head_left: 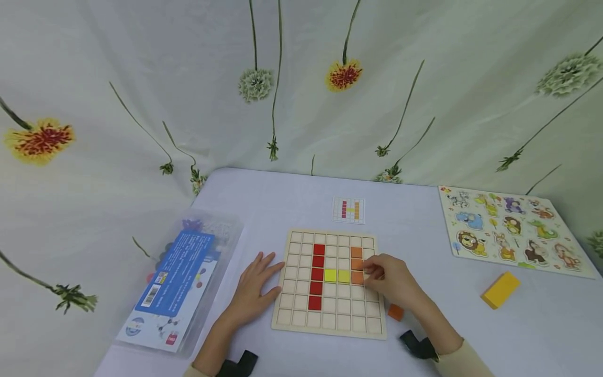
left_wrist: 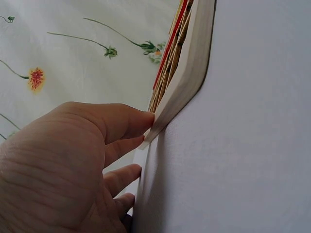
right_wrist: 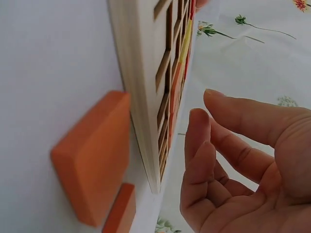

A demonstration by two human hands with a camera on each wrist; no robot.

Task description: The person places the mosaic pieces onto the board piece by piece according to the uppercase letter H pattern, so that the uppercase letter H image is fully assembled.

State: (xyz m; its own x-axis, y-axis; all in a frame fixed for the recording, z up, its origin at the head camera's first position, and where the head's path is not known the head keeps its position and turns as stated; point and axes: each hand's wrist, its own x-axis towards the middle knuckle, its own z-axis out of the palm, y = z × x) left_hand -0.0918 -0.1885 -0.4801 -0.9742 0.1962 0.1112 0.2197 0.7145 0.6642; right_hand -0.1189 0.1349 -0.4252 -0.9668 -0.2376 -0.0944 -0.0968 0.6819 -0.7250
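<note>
A wooden grid board [head_left: 330,332] lies on the white table. Red square tiles [head_left: 317,274] form a column on its left part, two yellow tiles [head_left: 337,275] sit side by side mid-board, and orange tiles [head_left: 357,253] stand in a column on the right. My left hand [head_left: 254,288] rests at the board's left side, fingers spread, thumb tip touching the frame [left_wrist: 187,73]. Over the right edge, by the lowest orange tile, hovers my right hand [head_left: 393,277]; its fingers are loosely bent, nothing between thumb and fingertips in the right wrist view. Loose orange tiles [right_wrist: 97,155] lie beside the board below it.
Behind the board lies a small pattern card [head_left: 349,210] with red, yellow and orange squares. At left is a clear plastic case [head_left: 188,335] with a blue and white label. An animal puzzle board [head_left: 490,222] and a yellow block [head_left: 500,289] are at right.
</note>
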